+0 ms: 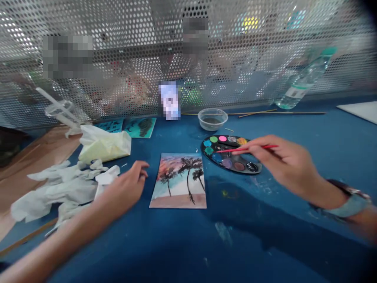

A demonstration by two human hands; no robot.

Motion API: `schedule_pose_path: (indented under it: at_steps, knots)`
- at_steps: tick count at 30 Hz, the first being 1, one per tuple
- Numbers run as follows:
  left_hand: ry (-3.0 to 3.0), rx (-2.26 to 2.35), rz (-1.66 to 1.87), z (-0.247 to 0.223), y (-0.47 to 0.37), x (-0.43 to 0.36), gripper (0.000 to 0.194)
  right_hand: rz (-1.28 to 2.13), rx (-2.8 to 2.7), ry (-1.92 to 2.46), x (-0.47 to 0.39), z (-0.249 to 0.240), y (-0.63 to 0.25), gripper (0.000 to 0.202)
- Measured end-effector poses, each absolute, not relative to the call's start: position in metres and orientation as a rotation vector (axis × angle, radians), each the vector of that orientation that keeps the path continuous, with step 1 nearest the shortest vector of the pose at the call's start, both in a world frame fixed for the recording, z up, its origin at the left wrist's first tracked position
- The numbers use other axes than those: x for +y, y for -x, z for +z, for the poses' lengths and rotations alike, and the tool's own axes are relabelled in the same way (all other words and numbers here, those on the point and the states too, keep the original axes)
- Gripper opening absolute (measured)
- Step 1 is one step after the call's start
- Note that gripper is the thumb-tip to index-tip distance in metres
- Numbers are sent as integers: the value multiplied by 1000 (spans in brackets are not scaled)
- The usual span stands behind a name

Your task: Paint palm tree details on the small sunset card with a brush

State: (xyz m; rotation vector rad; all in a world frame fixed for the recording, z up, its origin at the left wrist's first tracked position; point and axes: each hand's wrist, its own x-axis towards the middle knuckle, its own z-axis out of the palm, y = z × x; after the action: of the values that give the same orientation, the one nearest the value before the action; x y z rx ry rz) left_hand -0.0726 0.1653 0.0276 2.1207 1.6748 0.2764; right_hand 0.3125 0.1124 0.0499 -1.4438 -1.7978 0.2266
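Note:
A thin red paintbrush (235, 150) is held in my right hand (282, 165), its tip over the green paint of a black oval palette (226, 168). Several round paint colours sit in the palette. My left hand (129, 186) rests beside the painting, with its fingers loosely curled and partly hidden; whether they hold anything is unclear. The small painting (179, 181) lies flat in the middle and shows dark palm trees, a pale blue and reddish sky and a brownish ground. Behind the palette stands a clear bowl (212, 120) of dark water.
Crumpled tissues (64, 188), a tissue packet (106, 145) and a plastic cup (63, 114) occupy the left. A phone (170, 100) and a bottle (303, 84) lean on the perforated metal screen (118, 78). Teal paintings (140, 127) and thin sticks (282, 113) lie near it.

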Motion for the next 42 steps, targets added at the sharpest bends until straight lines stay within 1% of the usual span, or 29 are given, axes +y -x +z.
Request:
schedule_pose_path:
  at_steps: [1, 4, 8, 14, 19, 22, 26, 30, 37, 40, 42]
  knots:
    - [-2242, 1614, 366, 20, 76, 140, 32, 291, -1900, 1376, 114, 50, -295, 24]
    - [-2466, 1380, 452, 6, 76, 88, 34, 362, -2151, 1194, 123, 47, -252, 24]
    - [-2475, 1178, 435, 8, 66, 62, 38, 365, -2282, 1061, 131, 41, -226, 25]
    - [-2582, 991, 289, 15, 64, 63, 52, 437, -2337, 1103, 127, 30, -213, 25]
    - [-2616, 937, 242, 17, 67, 65, 56, 530, -2348, 1062, 122, 25, -202, 24]
    - [-2600, 940, 242, 17, 69, 64, 58, 514, -2316, 1071, 122, 24, -202, 23]
    - [-2598, 943, 230, 16, 68, 64, 57, 497, -2275, 1164, 124, 20, -206, 22]
    - [-2605, 952, 229, 17, 67, 66, 57, 599, -2286, 1068, 121, 18, -209, 23]
    - [-2611, 957, 216, 17, 69, 65, 56, 544, -2261, 1205, 125, 19, -209, 23]
    - [-2633, 951, 234, 16, 66, 64, 56, 619, -2304, 1116, 125, 19, -210, 24]
    - [-2671, 940, 269, 17, 67, 66, 51, 587, -2290, 1059, 125, 22, -216, 23]
